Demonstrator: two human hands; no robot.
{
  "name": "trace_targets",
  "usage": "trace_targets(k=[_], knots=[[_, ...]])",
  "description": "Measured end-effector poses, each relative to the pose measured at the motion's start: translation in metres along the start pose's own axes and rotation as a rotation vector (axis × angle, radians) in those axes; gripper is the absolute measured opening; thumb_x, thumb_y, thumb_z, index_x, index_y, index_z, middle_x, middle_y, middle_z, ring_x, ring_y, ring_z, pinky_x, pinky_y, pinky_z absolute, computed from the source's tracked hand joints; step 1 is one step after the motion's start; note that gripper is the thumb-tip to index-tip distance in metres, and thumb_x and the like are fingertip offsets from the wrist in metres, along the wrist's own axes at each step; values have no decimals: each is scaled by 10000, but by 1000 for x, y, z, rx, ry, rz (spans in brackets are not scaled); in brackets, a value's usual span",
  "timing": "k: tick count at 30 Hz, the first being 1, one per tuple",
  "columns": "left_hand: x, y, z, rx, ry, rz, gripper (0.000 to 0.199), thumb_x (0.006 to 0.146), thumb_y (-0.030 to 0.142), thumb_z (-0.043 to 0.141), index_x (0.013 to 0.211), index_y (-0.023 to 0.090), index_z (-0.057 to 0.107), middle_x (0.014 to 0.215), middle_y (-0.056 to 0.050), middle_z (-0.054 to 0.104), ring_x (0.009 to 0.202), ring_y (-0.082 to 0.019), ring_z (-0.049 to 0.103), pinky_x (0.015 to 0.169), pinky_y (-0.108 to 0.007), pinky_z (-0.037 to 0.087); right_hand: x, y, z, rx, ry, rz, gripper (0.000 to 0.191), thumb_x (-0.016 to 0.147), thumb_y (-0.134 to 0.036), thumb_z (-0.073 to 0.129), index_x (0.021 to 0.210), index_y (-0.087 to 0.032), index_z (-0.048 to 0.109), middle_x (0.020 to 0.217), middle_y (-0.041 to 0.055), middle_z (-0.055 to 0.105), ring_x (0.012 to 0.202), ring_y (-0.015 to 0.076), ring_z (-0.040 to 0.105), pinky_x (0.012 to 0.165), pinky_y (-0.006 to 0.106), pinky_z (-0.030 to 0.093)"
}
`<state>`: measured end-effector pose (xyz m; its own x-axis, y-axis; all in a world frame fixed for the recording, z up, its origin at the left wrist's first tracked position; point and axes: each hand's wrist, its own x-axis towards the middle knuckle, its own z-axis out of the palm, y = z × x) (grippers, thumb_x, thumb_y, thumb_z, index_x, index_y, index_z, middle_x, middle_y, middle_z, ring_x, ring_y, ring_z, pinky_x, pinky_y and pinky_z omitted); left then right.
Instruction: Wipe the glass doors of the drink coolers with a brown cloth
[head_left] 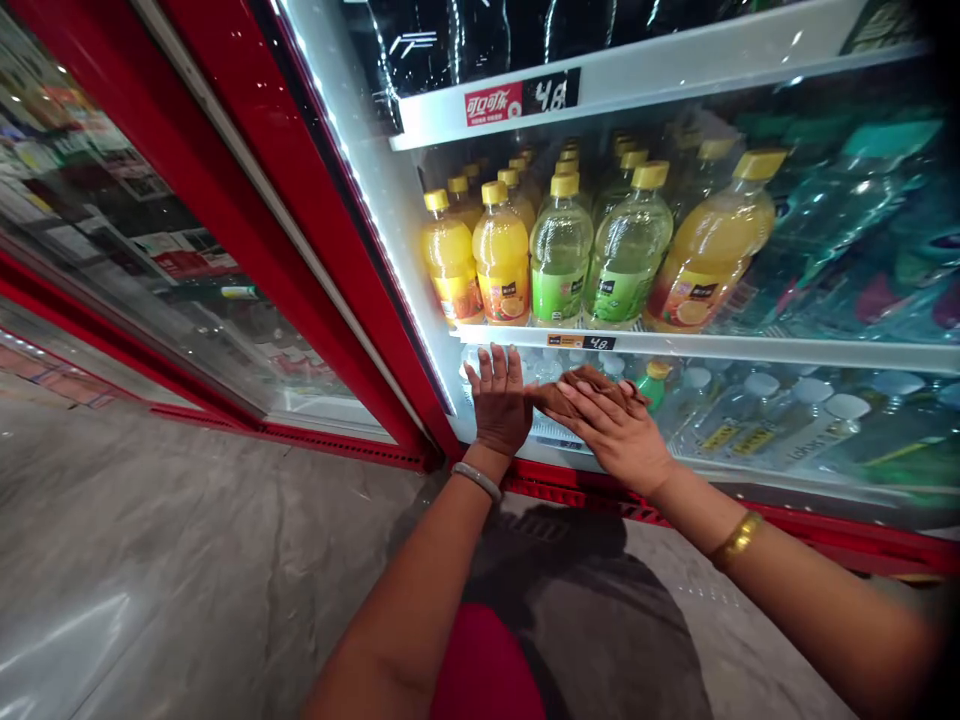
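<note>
My left hand (501,400) rests on the glass of a drinks fridge, its fingers spread and pointing up. A grey bangle circles that wrist. To its right, my right hand (611,432) presses a bunched brown cloth (592,380) against the same pane, fingers lying over it. The cloth's left end reaches the thumb side of my left hand. On that forearm sits a gold bracelet. Behind the glass, just above both hands, runs a white shelf edge with a price tag (581,342) reading 4.8.
Yellow-capped juice bottles (561,250) stand on the middle shelf, with clear bottles (814,400) below. A red door frame (330,260) borders the pane on the left, beside another glass door (187,240). Grey tiled floor (225,570) lies below.
</note>
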<state>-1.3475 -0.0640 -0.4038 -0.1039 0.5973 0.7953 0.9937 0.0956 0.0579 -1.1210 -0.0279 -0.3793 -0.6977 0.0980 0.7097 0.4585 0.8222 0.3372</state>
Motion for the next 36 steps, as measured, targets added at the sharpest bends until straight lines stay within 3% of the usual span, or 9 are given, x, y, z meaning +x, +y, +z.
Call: trace_targets(k=[3,6,9,13,19,22,26,32,36], knots=[[-5,19,0,28,26,77,628,1062,410,454,1568,38,423,1608,-293,440,1608,-371,225,1300,-670,161,-19,28,-27,-8,11,98,614,977,-153,556,1546,-373,489,1633,-8,472,1602,165,288,1361,477,69],[-3,51,4,-7,-7,122,629,1052,369,496,1600,82,388,1634,-264,418,1606,-359,245,1311,-654,153,-3,43,-47,-81,73,224,686,981,-235,629,1597,-417,391,1698,6,354,1632,235,204,1342,604,62],[-2,79,9,-79,10,36,716,1038,319,500,1654,59,244,1696,-272,272,1626,-372,126,1311,-675,120,6,39,-43,-83,85,219,648,997,-235,602,1589,-411,407,1698,-12,357,1641,190,156,1356,549,16],[-7,94,14,-190,108,43,759,1053,241,426,1689,96,38,1740,-243,124,1631,-320,-32,1323,-655,79,-36,41,-35,-56,41,138,583,987,-159,565,1522,-384,510,1639,-51,458,1631,95,142,1368,436,4],[-2,121,20,-331,113,-173,742,1087,358,382,1681,59,54,1744,-269,-7,1607,-323,-172,1296,-665,-55,-58,70,-58,-101,129,329,733,1022,-210,578,1637,-436,251,1738,-58,202,1642,151,91,1367,490,-11],[4,137,16,-367,96,-265,735,1097,379,334,1682,63,21,1743,-246,-98,1601,-325,-196,1292,-645,-106,-50,69,-55,-112,133,335,632,1033,-227,549,1592,-459,370,1694,-127,325,1639,101,34,1375,434,-41],[6,153,18,-342,127,-214,720,1097,304,332,1679,57,-13,1737,-233,-145,1601,-373,-178,1283,-668,-110,-79,75,-54,-97,41,238,535,1029,-172,462,1492,-430,532,1604,-170,475,1626,35,57,1383,384,-26],[-7,211,49,-393,82,43,705,1057,283,444,1688,156,157,1759,-214,52,1594,-332,-192,1218,-746,-175,-88,104,-80,-203,144,458,589,1027,-320,578,1576,-447,407,1680,-63,399,1648,160,51,1373,528,37],[-7,241,49,-397,105,-21,761,1051,231,402,1693,159,1,1760,-196,-59,1582,-317,-239,1227,-731,-187,-100,111,-74,-234,196,396,439,1046,-346,548,1453,-511,540,1577,-183,514,1632,52,-1,1378,398,1]])
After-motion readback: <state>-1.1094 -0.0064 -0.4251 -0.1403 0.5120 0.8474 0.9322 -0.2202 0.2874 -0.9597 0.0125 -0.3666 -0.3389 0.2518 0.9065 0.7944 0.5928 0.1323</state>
